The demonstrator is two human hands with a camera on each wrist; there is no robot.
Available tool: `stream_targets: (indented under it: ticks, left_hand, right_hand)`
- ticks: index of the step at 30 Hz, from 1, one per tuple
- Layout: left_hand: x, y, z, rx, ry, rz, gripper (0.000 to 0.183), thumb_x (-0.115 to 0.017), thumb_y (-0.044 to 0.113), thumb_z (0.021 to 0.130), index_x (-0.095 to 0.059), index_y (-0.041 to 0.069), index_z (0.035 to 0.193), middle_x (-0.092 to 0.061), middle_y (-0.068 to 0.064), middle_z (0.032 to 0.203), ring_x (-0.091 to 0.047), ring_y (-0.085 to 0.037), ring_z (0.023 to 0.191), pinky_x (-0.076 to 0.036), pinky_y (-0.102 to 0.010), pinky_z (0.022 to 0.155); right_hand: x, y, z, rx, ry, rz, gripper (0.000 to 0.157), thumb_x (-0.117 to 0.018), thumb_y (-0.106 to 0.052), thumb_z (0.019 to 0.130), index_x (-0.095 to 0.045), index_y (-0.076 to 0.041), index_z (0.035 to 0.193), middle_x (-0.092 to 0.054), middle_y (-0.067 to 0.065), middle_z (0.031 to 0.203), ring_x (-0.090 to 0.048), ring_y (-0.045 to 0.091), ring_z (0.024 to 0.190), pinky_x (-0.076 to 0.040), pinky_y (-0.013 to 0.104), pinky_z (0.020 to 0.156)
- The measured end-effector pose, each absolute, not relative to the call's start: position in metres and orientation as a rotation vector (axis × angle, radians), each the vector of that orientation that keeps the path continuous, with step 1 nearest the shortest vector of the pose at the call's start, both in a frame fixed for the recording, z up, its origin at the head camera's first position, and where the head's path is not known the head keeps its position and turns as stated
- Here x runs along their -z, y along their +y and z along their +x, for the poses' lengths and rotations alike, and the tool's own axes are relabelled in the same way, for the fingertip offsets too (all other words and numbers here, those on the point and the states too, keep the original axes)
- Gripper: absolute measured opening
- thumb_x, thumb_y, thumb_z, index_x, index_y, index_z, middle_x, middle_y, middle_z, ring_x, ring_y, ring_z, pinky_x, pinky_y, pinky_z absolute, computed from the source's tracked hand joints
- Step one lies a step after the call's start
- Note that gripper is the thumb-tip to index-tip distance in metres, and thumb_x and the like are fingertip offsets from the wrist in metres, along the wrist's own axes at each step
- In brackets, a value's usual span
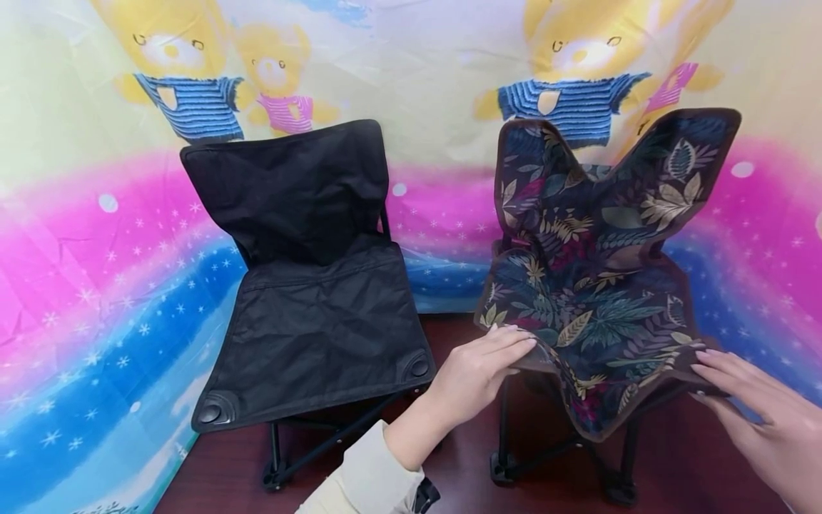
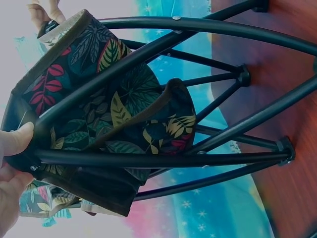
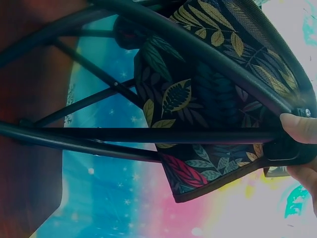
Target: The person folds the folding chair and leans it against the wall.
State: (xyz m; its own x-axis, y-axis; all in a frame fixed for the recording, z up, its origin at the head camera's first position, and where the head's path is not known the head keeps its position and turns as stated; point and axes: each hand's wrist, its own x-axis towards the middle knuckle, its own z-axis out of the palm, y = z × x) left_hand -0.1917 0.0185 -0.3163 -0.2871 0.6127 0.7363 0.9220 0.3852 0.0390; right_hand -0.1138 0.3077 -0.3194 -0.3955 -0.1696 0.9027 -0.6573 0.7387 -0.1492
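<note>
A small folding chair (image 1: 604, 314) with dark leaf-patterned fabric stands on the right in the head view, its seat and backrest sagging into a V. My left hand (image 1: 478, 368) grips the seat's front left corner. In the left wrist view the thumb (image 2: 19, 139) presses against the black corner piece, where two frame tubes (image 2: 148, 158) meet. At the front right corner my right hand (image 1: 758, 400) holds the other corner, and its thumb (image 3: 299, 128) shows on the tube end in the right wrist view. Crossed black legs stand beneath the fabric.
A second folding chair (image 1: 321, 321), plain black and spread flat, stands to the left. Both chairs are on a dark red-brown tabletop (image 1: 462, 457). Behind them hangs a printed cloth (image 1: 424, 93) with bears and snowflakes, reaching down both sides.
</note>
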Motion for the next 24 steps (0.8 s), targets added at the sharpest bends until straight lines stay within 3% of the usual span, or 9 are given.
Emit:
stream_targets:
  ticks: [13,24]
  left_hand:
    - [0.315,0.020,-0.190,0.575,-1.980,-1.292,0.033,-0.061,0.006,0.079,-0.059,0.005,0.112,-0.056,-0.005,0.113,-0.044,-0.012,0.112,-0.030,-0.024,0.095]
    - [0.312,0.022,-0.187,0.576,-1.961,-1.289,0.033,-0.062,0.004,0.078,-0.059,0.005,0.111,-0.057,-0.005,0.112,-0.042,-0.010,0.114,-0.028,-0.023,0.096]
  right_hand:
    - [0.316,0.302,-0.112,-0.597,-2.006,0.554,0.057,-0.048,-0.047,0.082,-0.064,0.006,0.097,-0.049,-0.014,0.113,-0.043,0.004,0.111,-0.030,0.020,0.095]
    - [0.310,0.292,-0.112,-0.590,-1.966,0.580,0.055,-0.049,-0.045,0.083,-0.065,0.006,0.094,-0.052,-0.009,0.112,-0.045,0.004,0.109,-0.031,0.018,0.093]
